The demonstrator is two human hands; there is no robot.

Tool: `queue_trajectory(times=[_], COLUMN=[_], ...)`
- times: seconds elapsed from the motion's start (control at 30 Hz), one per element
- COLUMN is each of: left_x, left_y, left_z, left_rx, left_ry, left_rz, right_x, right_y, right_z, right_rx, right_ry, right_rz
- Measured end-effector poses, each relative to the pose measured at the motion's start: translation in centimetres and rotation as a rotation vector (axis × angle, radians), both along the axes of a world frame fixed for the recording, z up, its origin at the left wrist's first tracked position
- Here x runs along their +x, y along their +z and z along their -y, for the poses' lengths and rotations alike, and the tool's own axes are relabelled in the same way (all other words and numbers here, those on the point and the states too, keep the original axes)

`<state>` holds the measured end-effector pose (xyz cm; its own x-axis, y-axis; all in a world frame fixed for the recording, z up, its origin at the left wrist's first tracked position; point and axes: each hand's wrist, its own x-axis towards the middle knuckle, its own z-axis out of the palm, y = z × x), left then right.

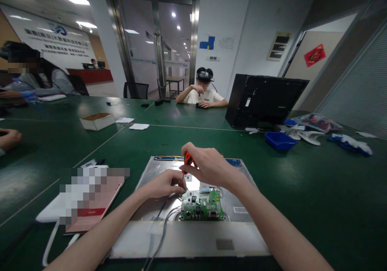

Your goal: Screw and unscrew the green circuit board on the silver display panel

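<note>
A screwdriver (188, 158) with an orange and black handle is gripped in my right hand (208, 168), its shaft pointing down. The tip meets the upper left corner of a green circuit board (201, 206). My left hand (165, 184) has its fingers closed together around the lower shaft, by that corner; whether they pinch a small part too is hidden. The board lies on the silver metal back of a display panel (242, 234), flat on the table. Grey and black cables (165, 230) run from the board's left side toward me.
To the left lie a white device and a pink booklet (99, 206). A cardboard box (97, 121) and papers stand farther off. A black monitor (269, 100), a blue tray (280, 140) and gloves (350, 143) are at the right. Other people sit across and to the left.
</note>
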<state>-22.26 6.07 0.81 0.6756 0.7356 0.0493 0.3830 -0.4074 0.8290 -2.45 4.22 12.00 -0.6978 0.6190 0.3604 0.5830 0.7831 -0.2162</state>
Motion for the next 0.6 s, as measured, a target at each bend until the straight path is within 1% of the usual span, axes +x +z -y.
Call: queue_trajectory(times=[0.13,0.43,0.6], left_x=[0.01,-0.27,-0.26], left_y=[0.06,-0.75,-0.56], left_z=[0.03,-0.29,-0.27], left_rx=[0.012,-0.052,-0.051], left_ry=[0.009,-0.010,-0.007], left_rz=[-0.001,0.038,0.023], right_x=[0.03,-0.55,-0.46], right_y=[0.03,-0.42,-0.28], right_z=[0.16,0.38,0.44], right_rx=[0.036,0.028,0.035], right_ry=[0.000,-0.001,0.000], right_rz=[0.023,0.081,0.060])
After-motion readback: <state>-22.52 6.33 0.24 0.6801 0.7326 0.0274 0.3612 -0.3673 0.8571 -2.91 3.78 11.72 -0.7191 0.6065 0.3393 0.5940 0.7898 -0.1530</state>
